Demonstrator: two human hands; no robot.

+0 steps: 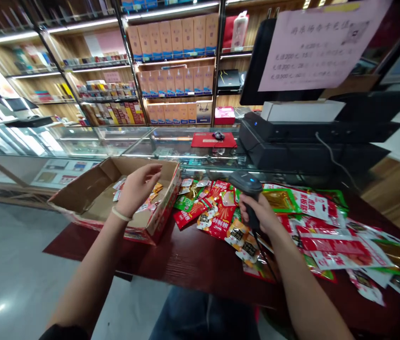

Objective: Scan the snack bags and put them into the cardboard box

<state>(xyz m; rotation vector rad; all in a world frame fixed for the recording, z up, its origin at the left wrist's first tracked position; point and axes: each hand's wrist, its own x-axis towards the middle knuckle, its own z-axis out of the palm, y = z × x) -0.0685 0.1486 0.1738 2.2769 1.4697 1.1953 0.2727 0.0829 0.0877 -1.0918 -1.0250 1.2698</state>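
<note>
My right hand [261,211] is wrapped round the handle of a black barcode scanner [245,183] with a small blue light on top. Below the scanner lie snack packets [224,212] in red, green and orange, piled on the dark red table. More packets [348,245] spread to the right of my forearm. Over an open cardboard box [94,203] hovers my left hand [138,189], its fingers loosely bent and apart, with nothing visible in them. A few small packets [155,191] lie inside the box, partly hidden by that hand.
Behind the table stands a glass counter [171,141] bearing a red mat [203,140] and a mouse [218,135]. A dark monitor [256,71] with a pink paper notice [313,47] rises at the right. Shelves of boxed goods [175,38] line the back wall.
</note>
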